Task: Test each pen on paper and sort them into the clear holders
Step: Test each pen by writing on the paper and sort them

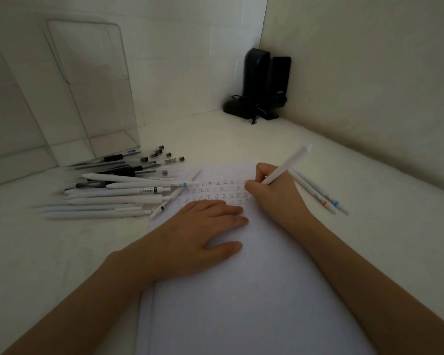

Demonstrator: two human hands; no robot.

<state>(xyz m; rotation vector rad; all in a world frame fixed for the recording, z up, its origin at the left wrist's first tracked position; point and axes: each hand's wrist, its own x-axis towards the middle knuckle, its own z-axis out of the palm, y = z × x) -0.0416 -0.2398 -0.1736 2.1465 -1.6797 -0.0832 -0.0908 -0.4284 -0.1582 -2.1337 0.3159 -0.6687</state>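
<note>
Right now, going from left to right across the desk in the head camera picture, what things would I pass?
First clear plastic holders → heap of white and black pens → left hand flat on white paper → right hand gripping a white pen → two loose white pens.

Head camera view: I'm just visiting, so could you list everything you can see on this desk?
clear holders: count unclear, transparent, far left
pen pile: many, white and black, left of the paper
loose caps: several, black, behind the pile
paper: one stack, white, centre, rows of written characters near its top
set-aside pens: two, white with a red and a blue band, right of the paper
speakers: two, black, far corner
corded mouse: one, black, beside the speakers
white pen: one, in the right hand, tip at the paper
left hand: flat on the paper
right hand: grips the white pen
</note>
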